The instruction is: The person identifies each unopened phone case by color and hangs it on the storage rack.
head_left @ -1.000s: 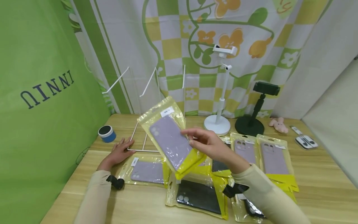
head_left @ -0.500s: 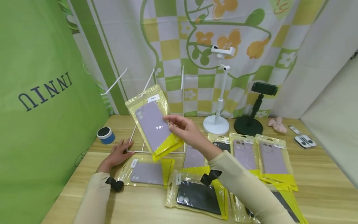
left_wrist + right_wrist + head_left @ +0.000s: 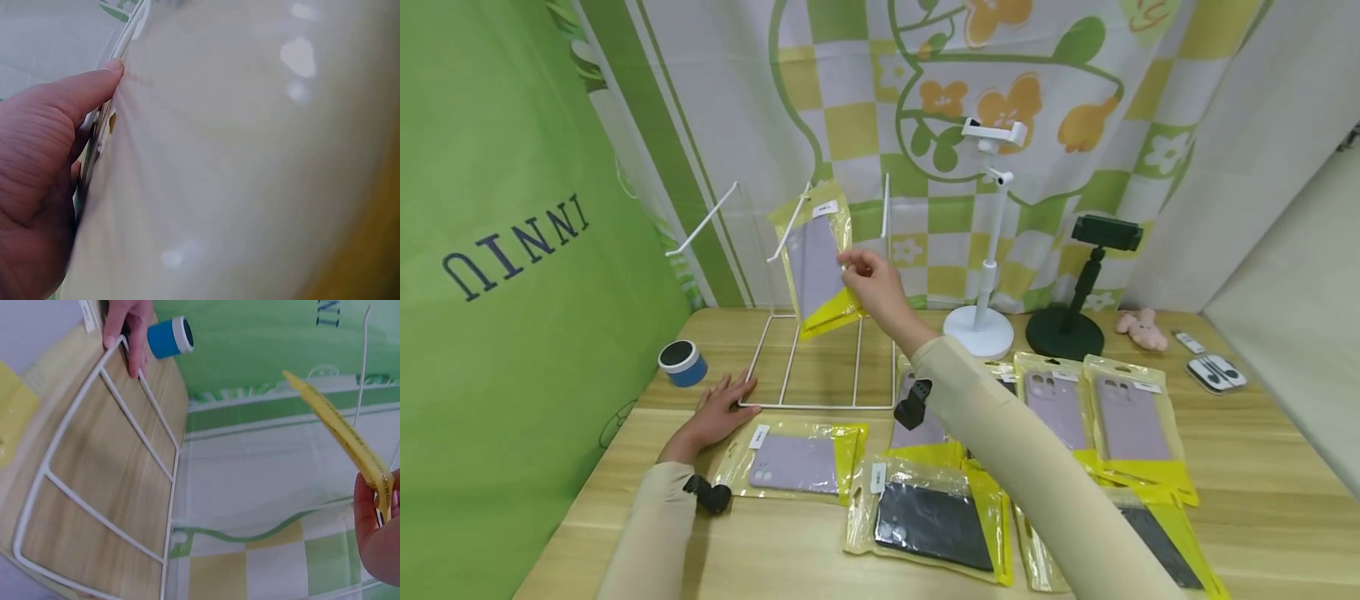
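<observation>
At the left we see a blue jar (image 3: 682, 363) near the left hand (image 3: 719, 413), whose fingers lie fairly straight on the front corner of the white wire rack (image 3: 820, 407), touching rather than clutching it. If that touch slackens, a tug higher up could tip or slide the frame, which we take to be light. Just in front lies a flat packet (image 3: 797, 461), which a shifting base could push askew.

Over the rack's base, the held packet (image 3: 816, 267), with its purple case, is tilted at the middle prong (image 3: 788, 232). The wire shows across its upper front, but we cannot tell whether it passes through the hang hole; if it misses, the packet could fall on release, or the film could crease under pressure. The right hand (image 3: 882, 290) pinches its right edge, thumb and fingers closed on the film. Held from one side only, the packet could swivel off line. Farther right, the white phone stand (image 3: 990, 267) rises behind the sleeve (image 3: 1037, 450); a wide swing of the arm could knock it.
</observation>
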`<state>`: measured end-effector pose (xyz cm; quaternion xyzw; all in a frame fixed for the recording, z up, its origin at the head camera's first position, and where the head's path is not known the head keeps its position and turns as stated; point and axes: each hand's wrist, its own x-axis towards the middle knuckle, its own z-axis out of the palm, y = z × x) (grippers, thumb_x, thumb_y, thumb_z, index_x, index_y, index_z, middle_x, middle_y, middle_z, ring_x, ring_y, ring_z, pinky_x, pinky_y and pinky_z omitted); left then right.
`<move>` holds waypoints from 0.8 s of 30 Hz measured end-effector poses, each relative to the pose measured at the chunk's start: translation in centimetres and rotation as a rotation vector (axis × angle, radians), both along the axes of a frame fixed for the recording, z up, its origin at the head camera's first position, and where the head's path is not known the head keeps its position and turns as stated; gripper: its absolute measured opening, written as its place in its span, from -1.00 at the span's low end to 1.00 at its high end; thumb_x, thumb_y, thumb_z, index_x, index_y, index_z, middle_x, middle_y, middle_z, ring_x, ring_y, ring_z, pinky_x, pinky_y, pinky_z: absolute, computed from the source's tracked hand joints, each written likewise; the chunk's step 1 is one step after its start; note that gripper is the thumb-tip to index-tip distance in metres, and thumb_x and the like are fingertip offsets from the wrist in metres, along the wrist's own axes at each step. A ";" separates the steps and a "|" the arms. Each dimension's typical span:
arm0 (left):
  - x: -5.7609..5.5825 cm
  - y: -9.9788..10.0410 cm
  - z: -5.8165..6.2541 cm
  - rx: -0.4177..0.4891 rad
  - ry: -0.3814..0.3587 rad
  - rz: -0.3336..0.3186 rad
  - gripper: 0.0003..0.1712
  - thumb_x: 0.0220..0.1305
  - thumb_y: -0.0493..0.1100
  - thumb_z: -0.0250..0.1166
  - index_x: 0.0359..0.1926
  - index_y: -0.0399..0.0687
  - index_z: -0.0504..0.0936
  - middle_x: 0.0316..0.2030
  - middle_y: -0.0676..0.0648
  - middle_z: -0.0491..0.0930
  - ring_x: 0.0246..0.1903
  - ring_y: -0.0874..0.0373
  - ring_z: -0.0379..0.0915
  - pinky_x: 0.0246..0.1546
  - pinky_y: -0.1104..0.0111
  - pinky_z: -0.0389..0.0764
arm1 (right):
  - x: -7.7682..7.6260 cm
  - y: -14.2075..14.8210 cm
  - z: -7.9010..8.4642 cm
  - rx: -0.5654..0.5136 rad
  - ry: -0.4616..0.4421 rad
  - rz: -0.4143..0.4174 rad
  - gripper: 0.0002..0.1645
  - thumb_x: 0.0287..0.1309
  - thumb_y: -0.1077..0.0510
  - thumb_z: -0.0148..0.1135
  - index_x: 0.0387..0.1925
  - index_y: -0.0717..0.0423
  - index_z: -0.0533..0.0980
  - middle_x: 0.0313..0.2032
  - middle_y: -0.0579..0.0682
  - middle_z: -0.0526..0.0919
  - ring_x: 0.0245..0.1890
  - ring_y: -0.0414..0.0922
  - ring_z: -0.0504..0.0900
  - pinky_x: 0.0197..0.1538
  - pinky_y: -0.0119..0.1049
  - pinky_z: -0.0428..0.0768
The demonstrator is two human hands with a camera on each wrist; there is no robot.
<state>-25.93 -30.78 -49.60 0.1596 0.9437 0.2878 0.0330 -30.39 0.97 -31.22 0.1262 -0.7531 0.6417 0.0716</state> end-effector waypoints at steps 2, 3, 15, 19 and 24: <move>0.0 0.0 -0.1 0.001 -0.001 0.002 -0.28 0.34 0.02 0.14 0.38 -0.26 0.18 0.42 -0.29 -0.03 0.38 -0.39 -0.36 0.26 -0.24 -0.43 | -0.7 -0.1 0.2 0.019 -0.007 -0.036 -0.72 0.10 0.36 0.12 -0.12 0.25 0.58 -0.37 -0.02 0.50 -0.37 -0.23 0.38 -0.37 -0.51 0.36; -0.1 0.0 -0.1 0.002 0.000 0.002 -0.27 0.34 0.03 0.14 0.38 -0.25 0.18 0.42 -0.29 -0.03 0.38 -0.39 -0.36 0.26 -0.24 -0.43 | -0.9 0.0 0.2 0.025 -0.001 -0.050 -0.72 0.09 0.37 0.13 -0.13 0.26 0.58 -0.38 -0.02 0.50 -0.37 -0.23 0.38 -0.35 -0.52 0.36; 0.1 -0.1 0.1 0.008 0.005 0.004 -0.28 0.33 0.01 0.15 0.37 -0.28 0.19 0.41 -0.31 -0.02 0.38 -0.40 -0.35 0.26 -0.25 -0.42 | -1.9 2.0 -2.0 -0.010 -0.039 0.021 -0.74 0.10 0.42 0.17 -0.13 0.41 0.57 -0.45 -0.06 0.52 -0.43 -0.28 0.41 -0.37 -0.53 0.41; 0.2 0.0 0.1 0.010 -0.006 0.007 -0.28 0.34 0.02 0.15 0.37 -0.27 0.19 0.41 -0.31 -0.03 0.38 -0.41 -0.37 0.26 -0.24 -0.43 | -2.2 3.6 -3.7 0.081 -0.089 0.056 -0.72 0.17 0.38 0.15 -0.08 0.40 0.54 -0.37 -0.03 0.56 -0.39 -0.28 0.43 -0.32 -0.52 0.45; 0.2 0.2 0.2 0.016 -0.009 0.009 -0.27 0.34 0.03 0.15 0.38 -0.26 0.19 0.42 -0.29 -0.03 0.38 -0.39 -0.37 0.27 -0.23 -0.43 | -1.2 6.9 -5.3 0.171 -0.147 0.173 -0.68 0.26 0.28 0.12 0.01 0.38 0.49 -0.09 0.22 0.59 -0.19 -0.12 0.52 -0.13 -0.36 0.50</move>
